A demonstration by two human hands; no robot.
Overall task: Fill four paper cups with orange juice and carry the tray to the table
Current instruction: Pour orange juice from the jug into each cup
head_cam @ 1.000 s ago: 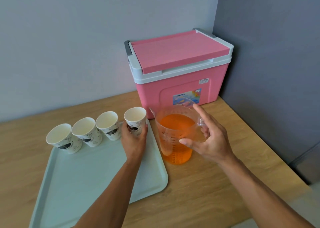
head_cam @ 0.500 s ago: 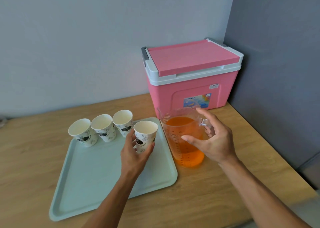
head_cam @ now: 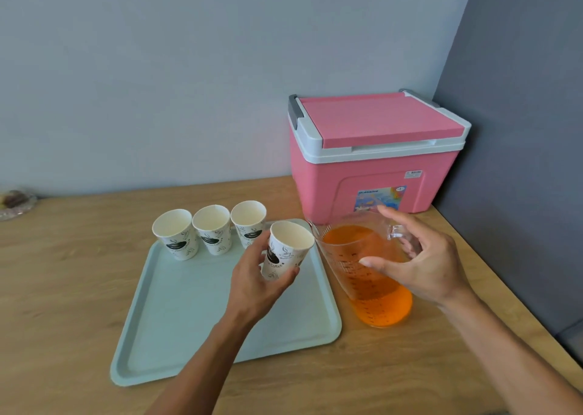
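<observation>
Paper cup (head_cam: pixel 286 250), white with a dark coffee print, is held in the left hand (head_cam: pixel 252 285); fingers and thumb wrap its lower half, and it is lifted off the tray and tilted with its mouth leaning right toward the jug. Interior of the held cup appears empty. Three more paper cups (head_cam: pixel 212 233) stand upright in a row along the far edge of the tray (head_cam: pixel 176 326), rims touching or nearly so; all three look empty. The tray is pale green, rectangular with rounded corners, and lies flat on the wooden countertop (head_cam: pixel 63 288). The measuring jug (head_cam: pixel 366 275) is clear plastic with printed graduations, stands on the countertop just right of the tray's far right corner, and holds orange juice (head_cam: pixel 381 307) up to near the top marks; its spout points left toward the held cup. The right hand (head_cam: pixel 422 266) is at the jug's handle side, fingers spread wide and curved, thumb reaching across the near face of the jug; the fingers are around the clear handle (head_cam: pixel 398 231) but not closed on it, and contact cannot be confirmed. A pink cooler box (head_cam: pixel 372 168) with a white rim and closed pink lid sits behind the jug in the far right corner, against the grey wall. A glass dish (head_cam: pixel 15 204) with unclear contents is at the far left edge of the countertop.
</observation>
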